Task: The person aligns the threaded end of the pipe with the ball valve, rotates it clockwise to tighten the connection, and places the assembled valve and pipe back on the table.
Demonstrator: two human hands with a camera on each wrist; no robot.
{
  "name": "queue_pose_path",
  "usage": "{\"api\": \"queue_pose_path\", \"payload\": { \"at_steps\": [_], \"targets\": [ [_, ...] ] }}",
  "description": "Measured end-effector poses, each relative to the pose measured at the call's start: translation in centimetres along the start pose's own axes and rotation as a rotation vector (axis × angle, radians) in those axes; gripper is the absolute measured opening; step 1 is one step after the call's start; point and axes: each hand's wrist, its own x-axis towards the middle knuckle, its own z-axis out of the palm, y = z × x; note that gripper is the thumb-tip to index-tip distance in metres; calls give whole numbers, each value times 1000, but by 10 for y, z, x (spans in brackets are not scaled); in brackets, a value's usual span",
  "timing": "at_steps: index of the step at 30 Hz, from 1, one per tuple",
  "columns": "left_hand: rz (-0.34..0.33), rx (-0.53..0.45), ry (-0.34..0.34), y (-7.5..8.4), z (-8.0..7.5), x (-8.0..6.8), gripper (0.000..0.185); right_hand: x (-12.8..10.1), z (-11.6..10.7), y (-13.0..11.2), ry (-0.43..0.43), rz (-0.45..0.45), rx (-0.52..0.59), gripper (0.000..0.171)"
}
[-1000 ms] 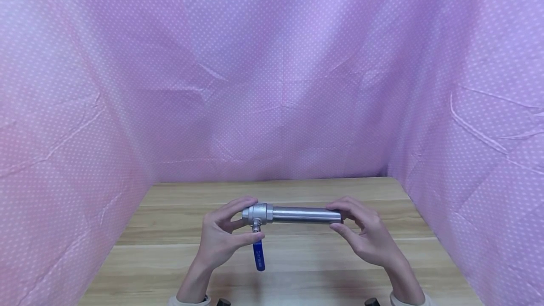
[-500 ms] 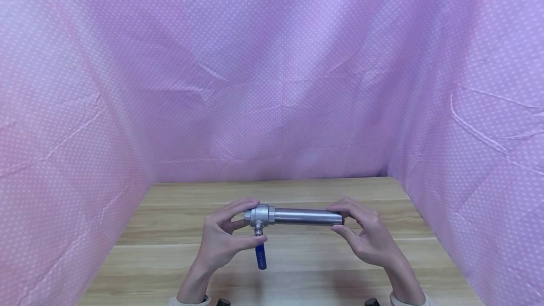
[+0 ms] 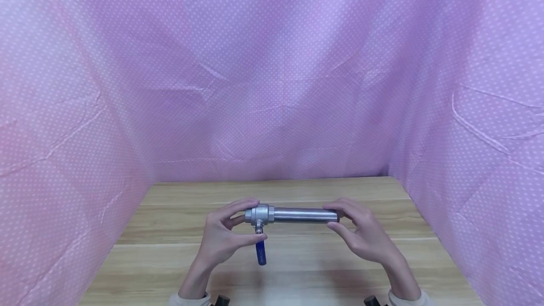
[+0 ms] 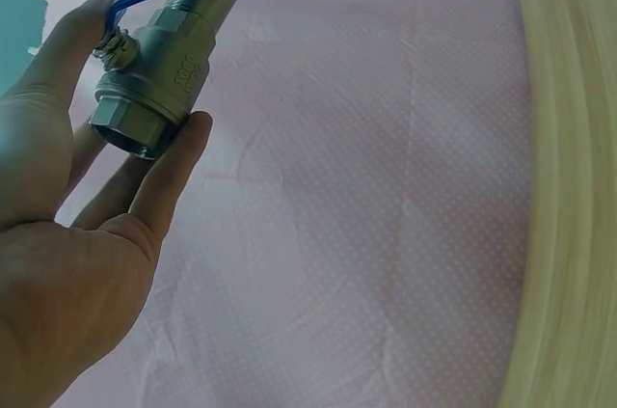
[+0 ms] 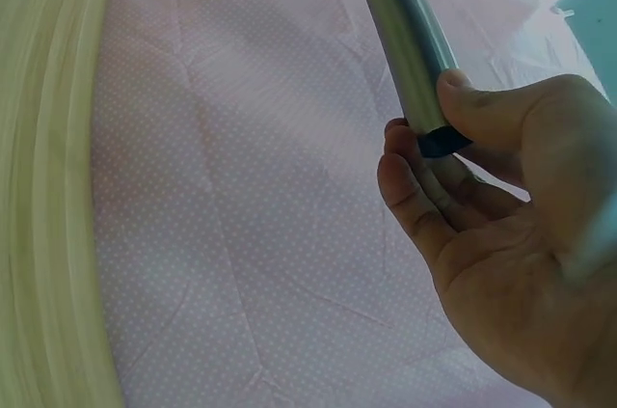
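A silver ball valve (image 3: 260, 213) with a blue lever handle (image 3: 261, 252) is joined end to end with a straight steel pipe (image 3: 303, 215). Both are held level above the table in the head view. My left hand (image 3: 218, 235) grips the valve body from the left, its thumb by the base of the lever. At the pipe's far end, my right hand (image 3: 367, 233) pinches it between thumb and fingers. The valve's open hex end (image 4: 132, 125) shows in the left wrist view. In the right wrist view the pipe's end (image 5: 443, 141) looks dark and hollow.
Beneath the hands lies a wooden table (image 3: 178, 259). Pink dotted cloth (image 3: 280, 84) hangs round its back and both sides. Two dark cylindrical tips (image 3: 222, 301) show at the bottom edge, one near each wrist.
The valve and pipe have shifted slightly right, then the pipe's right end a little back left. The right hand has moved slightly left; both hands keep their hold.
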Motion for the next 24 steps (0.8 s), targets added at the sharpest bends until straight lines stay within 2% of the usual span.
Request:
{"api": "queue_pose_path", "payload": {
  "at_steps": [6, 12, 20, 24],
  "targets": [
    [-72, 14, -10, -14, -1, 2, 69, 0, 5, 11, -38, 46, -19, 47],
    [-173, 26, -26, -28, -2, 1, 70, -2, 10, 26, -72, 86, 24, 44],
    [-349, 31, -47, -45, -2, 0, 71, -8, 18, 46, -100, 175, 71, 40],
    [-402, 15, -64, -55, -2, -1, 70, -10, 23, 55, -98, 191, 80, 38]
  ]
}}
